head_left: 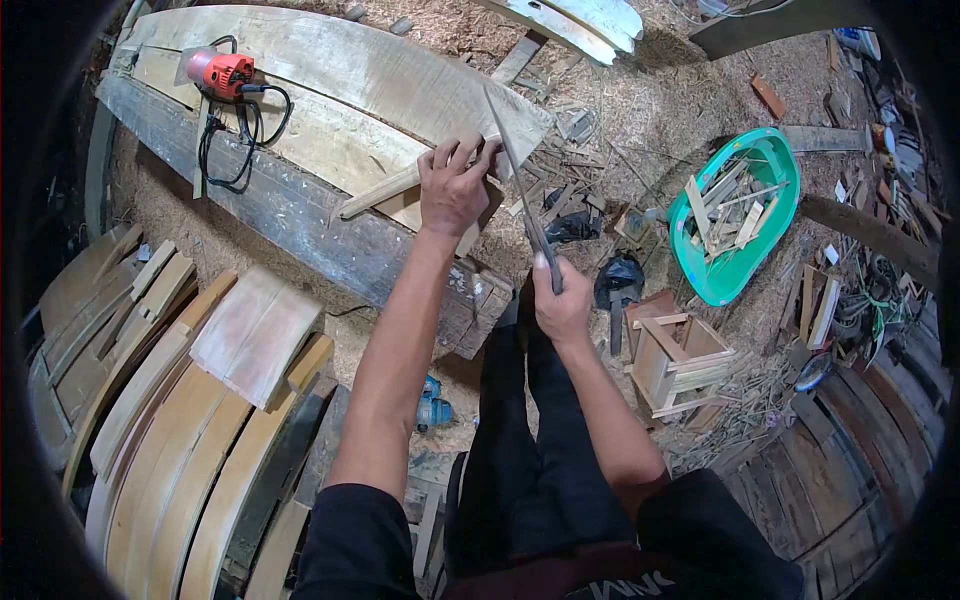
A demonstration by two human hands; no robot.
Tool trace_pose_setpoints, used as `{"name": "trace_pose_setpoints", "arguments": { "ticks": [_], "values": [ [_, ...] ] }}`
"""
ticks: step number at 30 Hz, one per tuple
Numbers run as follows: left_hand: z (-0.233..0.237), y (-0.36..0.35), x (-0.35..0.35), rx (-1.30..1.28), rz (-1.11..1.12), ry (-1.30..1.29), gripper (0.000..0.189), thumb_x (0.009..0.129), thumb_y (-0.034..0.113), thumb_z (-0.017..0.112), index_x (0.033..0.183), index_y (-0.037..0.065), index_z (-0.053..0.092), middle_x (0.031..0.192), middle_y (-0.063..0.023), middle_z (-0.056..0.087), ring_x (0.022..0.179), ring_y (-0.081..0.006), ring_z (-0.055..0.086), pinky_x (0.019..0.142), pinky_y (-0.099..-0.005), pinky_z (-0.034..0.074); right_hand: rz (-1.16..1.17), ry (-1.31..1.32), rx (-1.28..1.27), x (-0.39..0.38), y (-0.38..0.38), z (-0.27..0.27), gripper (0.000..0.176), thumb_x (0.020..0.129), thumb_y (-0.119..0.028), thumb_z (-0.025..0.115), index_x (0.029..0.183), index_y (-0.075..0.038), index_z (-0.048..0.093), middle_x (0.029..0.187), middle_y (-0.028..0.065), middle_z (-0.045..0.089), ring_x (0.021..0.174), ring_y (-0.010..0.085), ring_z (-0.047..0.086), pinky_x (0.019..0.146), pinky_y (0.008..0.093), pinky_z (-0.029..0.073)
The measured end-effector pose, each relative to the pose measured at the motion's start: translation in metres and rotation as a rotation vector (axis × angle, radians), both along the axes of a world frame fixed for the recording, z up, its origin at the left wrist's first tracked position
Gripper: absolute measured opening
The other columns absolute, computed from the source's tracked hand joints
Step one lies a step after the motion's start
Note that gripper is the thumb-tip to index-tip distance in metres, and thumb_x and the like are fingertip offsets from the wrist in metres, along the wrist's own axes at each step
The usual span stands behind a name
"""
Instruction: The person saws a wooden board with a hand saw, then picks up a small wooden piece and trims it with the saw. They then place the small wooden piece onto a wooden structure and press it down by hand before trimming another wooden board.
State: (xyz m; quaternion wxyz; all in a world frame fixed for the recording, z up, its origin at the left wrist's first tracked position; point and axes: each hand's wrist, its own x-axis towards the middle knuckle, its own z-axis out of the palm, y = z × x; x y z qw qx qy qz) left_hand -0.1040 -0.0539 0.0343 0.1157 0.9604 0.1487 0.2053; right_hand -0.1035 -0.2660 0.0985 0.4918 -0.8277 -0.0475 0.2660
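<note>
My left hand is closed over a narrow wooden strip, pressing it down on the wide wooden boards of the bench. Part of the strip is hidden under my fingers. My right hand grips the handle of a long thin hand saw, seen nearly edge-on. Its blade points away from me, across the right end of the boards, close beside my left fingertips.
A red power tool with a coiled black cord lies on the boards at the left. Curved planks are stacked at lower left. On the shavings-covered floor at right are a green basin of wood scraps and a small wooden frame. A blue tool lies near my legs.
</note>
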Motion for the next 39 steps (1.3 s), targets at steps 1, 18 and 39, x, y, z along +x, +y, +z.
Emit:
{"name": "trace_pose_setpoints", "arguments": {
  "ticks": [1,18,39],
  "values": [
    [0.000,0.001,0.000,-0.001,-0.005,0.005,0.045,0.078,0.006,0.060,0.120,0.017,0.069,0.121,-0.0019,0.062,0.112,-0.0257,0.055,0.092,-0.0418,0.040,-0.003,0.012,-0.011,-0.005,-0.006,0.004,0.038,0.095,-0.026,0.065,0.070,0.001,0.056,0.053,0.0078,0.044,0.050,0.0117,0.041,0.049,0.0343,0.036],
    [-0.003,0.003,0.002,-0.043,0.038,-0.044,0.042,0.080,0.010,0.062,0.121,0.017,0.068,0.108,-0.0037,0.063,0.097,-0.0243,0.058,0.088,-0.0396,0.042,0.007,-0.036,-0.019,0.012,0.017,-0.010,0.039,0.094,-0.031,0.065,0.073,0.000,0.058,0.055,0.0123,0.049,0.051,0.0164,0.048,0.051,0.0365,0.040],
    [0.003,0.001,0.001,-0.095,0.053,-0.034,0.040,0.080,0.006,0.061,0.117,0.015,0.070,0.111,-0.0028,0.062,0.098,-0.0240,0.058,0.088,-0.0391,0.041,0.027,-0.104,0.019,0.005,0.009,-0.011,0.036,0.096,-0.028,0.063,0.074,0.000,0.060,0.054,0.0031,0.045,0.053,0.0090,0.042,0.050,0.0328,0.037]
  ]
}}
